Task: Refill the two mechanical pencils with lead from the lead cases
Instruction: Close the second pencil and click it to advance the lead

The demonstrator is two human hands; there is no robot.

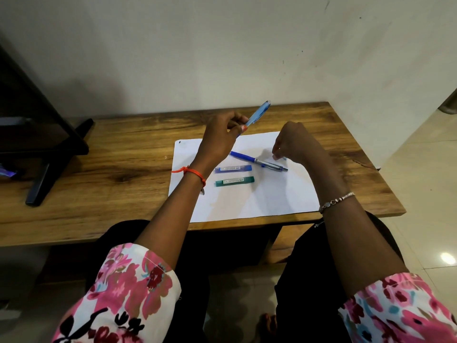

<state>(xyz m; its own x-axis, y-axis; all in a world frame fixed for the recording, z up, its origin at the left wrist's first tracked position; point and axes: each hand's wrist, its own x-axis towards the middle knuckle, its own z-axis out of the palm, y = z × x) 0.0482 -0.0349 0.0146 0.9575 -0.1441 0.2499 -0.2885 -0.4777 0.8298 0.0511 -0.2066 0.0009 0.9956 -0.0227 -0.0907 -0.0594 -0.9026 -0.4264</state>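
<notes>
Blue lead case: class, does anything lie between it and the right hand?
Yes. The dark blue pencil lies slantwise on the paper, between the right hand and the blue lead case.

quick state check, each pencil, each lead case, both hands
light blue pencil: lifted off the table, tilted, gripped by the left hand
dark blue pencil: lying on the paper
blue case: lying flat on the paper, untouched
green case: lying flat on the paper, untouched
left hand: closed on the light blue pencil
right hand: fingertips pinched low over the paper; what they hold is unclear
</notes>
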